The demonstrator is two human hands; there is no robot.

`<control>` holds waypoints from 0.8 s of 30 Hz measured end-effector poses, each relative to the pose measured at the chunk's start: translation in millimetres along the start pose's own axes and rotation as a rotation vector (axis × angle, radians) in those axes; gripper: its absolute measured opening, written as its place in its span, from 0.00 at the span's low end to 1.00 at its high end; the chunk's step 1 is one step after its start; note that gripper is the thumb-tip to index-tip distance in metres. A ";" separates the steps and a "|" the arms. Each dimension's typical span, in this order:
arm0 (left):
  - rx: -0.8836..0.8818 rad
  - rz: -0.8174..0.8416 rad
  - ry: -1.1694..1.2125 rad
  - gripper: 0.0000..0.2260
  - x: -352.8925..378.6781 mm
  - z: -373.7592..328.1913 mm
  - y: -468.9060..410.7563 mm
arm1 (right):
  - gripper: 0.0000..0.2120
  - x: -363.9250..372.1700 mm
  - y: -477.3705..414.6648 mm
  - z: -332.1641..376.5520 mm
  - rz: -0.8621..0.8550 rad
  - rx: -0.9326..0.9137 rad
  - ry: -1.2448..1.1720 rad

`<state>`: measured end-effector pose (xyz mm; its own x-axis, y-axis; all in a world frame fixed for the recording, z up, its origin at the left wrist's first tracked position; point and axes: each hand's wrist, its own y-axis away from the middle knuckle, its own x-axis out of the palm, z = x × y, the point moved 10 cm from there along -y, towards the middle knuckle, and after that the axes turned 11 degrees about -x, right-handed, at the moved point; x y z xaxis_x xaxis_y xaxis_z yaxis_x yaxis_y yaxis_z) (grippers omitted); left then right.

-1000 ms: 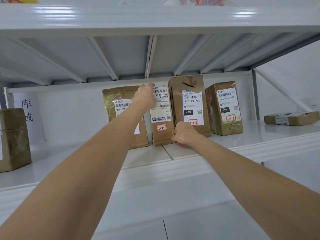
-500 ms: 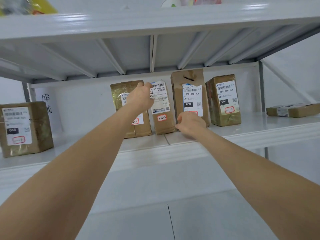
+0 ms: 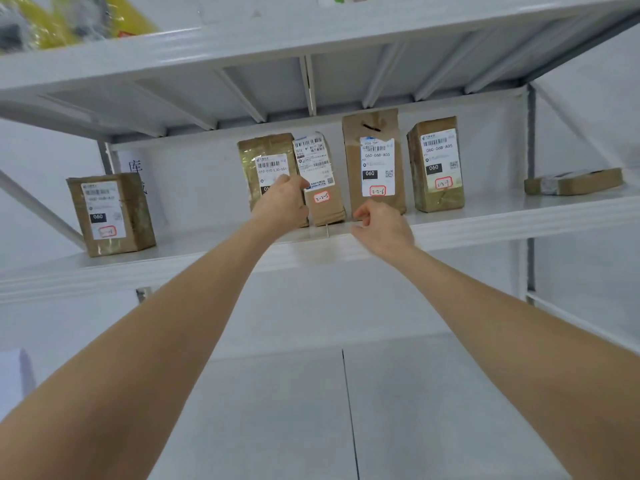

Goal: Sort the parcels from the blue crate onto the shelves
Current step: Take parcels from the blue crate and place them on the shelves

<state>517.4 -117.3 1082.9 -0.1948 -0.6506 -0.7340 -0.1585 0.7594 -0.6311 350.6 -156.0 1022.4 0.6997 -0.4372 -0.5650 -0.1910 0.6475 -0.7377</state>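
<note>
Bright, even white light all round, with soft shade only under the upper shelf [image 3: 311, 32] and a bit of glare on its front edge. The wide-angle lens bends the edges. The yellow bag [image 3: 104, 15] at upper left is smeary-blurred.

Probably a parcel depot: labelled parcels [image 3: 375, 164] on white shelving [image 3: 485, 220].

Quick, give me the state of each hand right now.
Left hand: cannot be told; its fingers are hidden against the slim brown paper parcel.
Right hand: open, fingers loosely curled, holding nothing.
</note>
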 end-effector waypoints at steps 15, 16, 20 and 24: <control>0.030 0.342 0.010 0.16 129.0 -34.0 176.5 | 0.17 6.7 188.3 -36.9 0.247 0.148 0.078; 0.027 0.388 0.006 0.16 145.5 -37.2 193.9 | 0.17 9.0 208.1 -44.7 0.278 0.166 0.081; 0.022 0.541 0.011 0.16 209.0 -54.9 257.2 | 0.19 17.0 280.5 -85.7 0.403 0.255 0.091; 0.017 0.669 0.018 0.15 274.1 -81.5 315.3 | 0.20 28.3 352.9 -143.9 0.538 0.343 0.073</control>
<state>335.2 -55.7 703.3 -0.2620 -0.0397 -0.9642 0.0176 0.9988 -0.0459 203.9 -29.7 692.9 0.5166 -0.0292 -0.8557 -0.2626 0.9459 -0.1908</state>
